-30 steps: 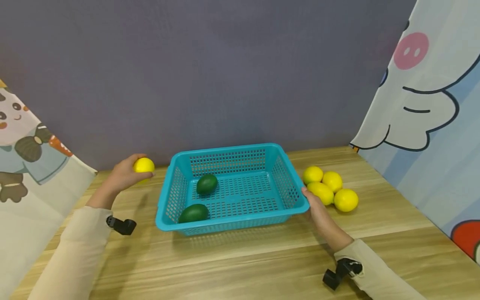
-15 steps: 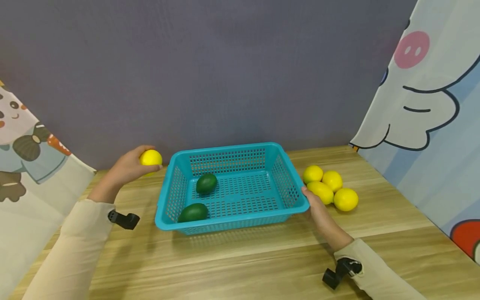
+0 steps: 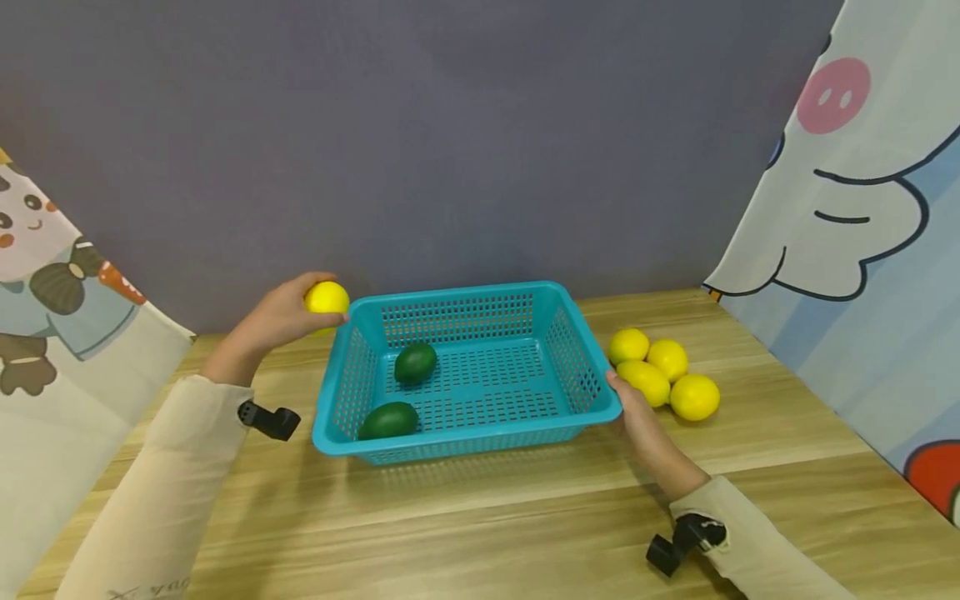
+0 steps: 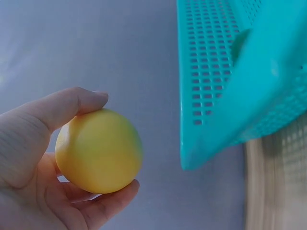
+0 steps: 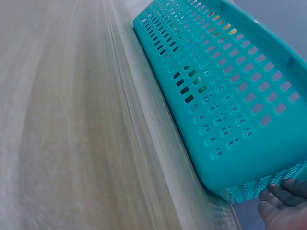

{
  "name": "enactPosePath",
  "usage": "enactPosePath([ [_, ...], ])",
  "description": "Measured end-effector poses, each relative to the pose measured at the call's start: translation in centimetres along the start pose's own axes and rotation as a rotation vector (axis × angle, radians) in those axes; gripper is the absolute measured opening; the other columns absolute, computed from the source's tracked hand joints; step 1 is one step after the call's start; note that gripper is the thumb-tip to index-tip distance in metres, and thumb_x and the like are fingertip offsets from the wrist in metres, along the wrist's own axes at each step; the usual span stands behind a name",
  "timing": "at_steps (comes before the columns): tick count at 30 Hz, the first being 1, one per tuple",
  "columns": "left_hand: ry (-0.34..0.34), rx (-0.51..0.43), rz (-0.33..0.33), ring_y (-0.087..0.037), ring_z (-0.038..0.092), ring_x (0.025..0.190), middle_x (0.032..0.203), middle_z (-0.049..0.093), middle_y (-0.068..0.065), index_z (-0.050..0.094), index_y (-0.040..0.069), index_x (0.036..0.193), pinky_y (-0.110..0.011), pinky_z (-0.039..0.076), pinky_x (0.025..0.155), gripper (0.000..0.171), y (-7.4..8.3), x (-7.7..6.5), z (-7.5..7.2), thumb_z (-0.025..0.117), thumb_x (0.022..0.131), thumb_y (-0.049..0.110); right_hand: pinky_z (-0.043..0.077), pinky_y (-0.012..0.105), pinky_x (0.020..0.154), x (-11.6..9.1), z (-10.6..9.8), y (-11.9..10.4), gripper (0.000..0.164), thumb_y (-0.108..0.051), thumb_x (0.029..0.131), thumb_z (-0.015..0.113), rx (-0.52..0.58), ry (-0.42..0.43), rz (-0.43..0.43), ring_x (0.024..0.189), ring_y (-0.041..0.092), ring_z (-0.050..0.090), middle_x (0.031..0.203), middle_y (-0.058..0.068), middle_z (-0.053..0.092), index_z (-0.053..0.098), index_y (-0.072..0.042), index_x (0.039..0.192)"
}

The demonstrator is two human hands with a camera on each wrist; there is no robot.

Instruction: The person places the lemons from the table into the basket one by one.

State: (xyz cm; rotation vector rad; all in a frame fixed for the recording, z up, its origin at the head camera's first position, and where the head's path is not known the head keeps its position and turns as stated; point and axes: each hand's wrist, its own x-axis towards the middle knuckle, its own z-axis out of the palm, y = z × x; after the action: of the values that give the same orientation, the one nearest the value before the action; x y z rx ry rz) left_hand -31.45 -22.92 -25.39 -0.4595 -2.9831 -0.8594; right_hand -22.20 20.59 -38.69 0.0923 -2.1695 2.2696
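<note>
My left hand (image 3: 281, 315) grips a yellow lemon (image 3: 327, 298) between thumb and fingers, raised by the left back corner of a turquoise plastic basket (image 3: 468, 439). In the left wrist view the lemon (image 4: 99, 151) is apart from the basket rim (image 4: 240, 100). Inside the basket, toward its left end, lie two dark green avocados, one farther back (image 3: 415, 364) and one at the front (image 3: 388, 421). My right hand (image 3: 637, 421) touches the basket's right end near the front corner. In the right wrist view its fingers (image 5: 283, 194) rest against the end wall; the thumb is hidden.
Several lemons (image 3: 643, 382) lie grouped on the wooden table (image 3: 480, 533), right of the basket and close to my right hand. A grey wall (image 3: 450, 150) stands behind the basket. Cartoon-printed cloths hang left (image 3: 82, 283) and right (image 3: 847, 217).
My left hand has carried the lemon rightward and a little upward, to the basket's left back corner. The right hand, the basket and the avocados stay in place.
</note>
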Motion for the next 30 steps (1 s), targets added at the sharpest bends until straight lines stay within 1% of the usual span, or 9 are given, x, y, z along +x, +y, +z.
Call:
enactPosePath([
  [6, -0.019, -0.026, 0.022, -0.033, 0.051, 0.093, 0.124, 0.048, -0.023, 0.032, 0.002, 0.143, -0.036, 0.047, 0.071, 0.07, 1.2, 0.7, 0.2, 0.065, 0.087, 0.027, 0.049, 0.019, 0.079, -0.1, -0.2, 0.1, 0.051, -0.033, 0.103, 0.028, 0.021, -0.006, -0.008, 0.086, 0.001, 0.056, 0.092, -0.01, 0.063, 0.043, 0.011, 0.125],
  [11, -0.028, -0.056, 0.042, -0.032, 0.051, 0.092, 0.123, 0.049, -0.022, 0.033, 0.001, 0.142, -0.033, 0.049, 0.07, 0.068, 2.1, 1.3, 0.6, 0.065, 0.087, 0.025, 0.049, 0.019, 0.078, -0.1, -0.2, 0.2, 0.048, -0.034, 0.103, 0.029, 0.027, -0.019, -0.025, 0.085, 0.001, 0.057, 0.092, -0.009, 0.063, 0.047, 0.007, 0.122],
  [14, -0.03, -0.063, 0.044, -0.032, 0.051, 0.092, 0.123, 0.049, -0.022, 0.033, 0.002, 0.143, -0.032, 0.048, 0.07, 0.069, 2.8, 1.7, 0.9, 0.065, 0.086, 0.026, 0.049, 0.019, 0.078, -0.1, -0.2, 0.2, 0.047, -0.033, 0.103, 0.029, 0.023, -0.019, -0.026, 0.085, 0.001, 0.056, 0.091, -0.009, 0.063, 0.048, 0.006, 0.121],
  [17, -0.024, -0.068, 0.047, -0.032, 0.051, 0.093, 0.124, 0.049, -0.021, 0.034, 0.003, 0.142, -0.034, 0.047, 0.071, 0.07, 3.4, 2.1, 1.2, 0.066, 0.085, 0.027, 0.049, 0.019, 0.079, -0.1, -0.2, 0.2, 0.051, -0.034, 0.103, 0.028, 0.017, -0.016, -0.017, 0.086, 0.001, 0.056, 0.092, -0.009, 0.063, 0.044, 0.01, 0.124],
  [21, -0.031, -0.085, 0.052, -0.032, 0.051, 0.094, 0.125, 0.049, -0.021, 0.035, 0.003, 0.141, -0.036, 0.046, 0.074, 0.068, 3.9, 2.5, 1.7, 0.067, 0.085, 0.026, 0.048, 0.018, 0.08, -0.2, 0.0, 0.0, 0.06, -0.035, 0.103, 0.027, 0.012, -0.015, 0.002, 0.088, 0.0, 0.056, 0.095, -0.01, 0.062, 0.034, 0.016, 0.132],
  [23, -0.038, -0.09, 0.052, -0.032, 0.051, 0.095, 0.125, 0.049, -0.02, 0.036, 0.004, 0.141, -0.036, 0.046, 0.074, 0.068, 4.1, 2.8, 2.0, 0.067, 0.085, 0.026, 0.048, 0.018, 0.08, -0.2, 0.0, 0.0, 0.06, -0.034, 0.103, 0.026, 0.014, -0.015, 0.008, 0.088, 0.0, 0.056, 0.095, -0.011, 0.062, 0.03, 0.017, 0.134],
  [27, -0.033, -0.108, 0.063, -0.032, 0.051, 0.095, 0.127, 0.048, -0.019, 0.036, 0.005, 0.141, -0.037, 0.046, 0.075, 0.068, 4.7, 3.3, 2.7, 0.067, 0.085, 0.026, 0.049, 0.018, 0.079, -0.1, 0.1, 0.0, 0.059, -0.032, 0.104, 0.024, 0.014, -0.002, 0.019, 0.088, 0.0, 0.056, 0.095, -0.012, 0.062, 0.029, 0.017, 0.135],
  [30, -0.027, -0.121, 0.078, -0.031, 0.051, 0.096, 0.128, 0.048, -0.019, 0.037, 0.005, 0.141, -0.037, 0.046, 0.075, 0.068, 5.3, 3.7, 3.2, 0.067, 0.084, 0.025, 0.048, 0.018, 0.079, 0.0, 0.0, 0.1, 0.061, -0.034, 0.103, 0.026, 0.015, 0.004, 0.016, 0.088, 0.0, 0.056, 0.094, -0.012, 0.061, 0.03, 0.018, 0.134],
])
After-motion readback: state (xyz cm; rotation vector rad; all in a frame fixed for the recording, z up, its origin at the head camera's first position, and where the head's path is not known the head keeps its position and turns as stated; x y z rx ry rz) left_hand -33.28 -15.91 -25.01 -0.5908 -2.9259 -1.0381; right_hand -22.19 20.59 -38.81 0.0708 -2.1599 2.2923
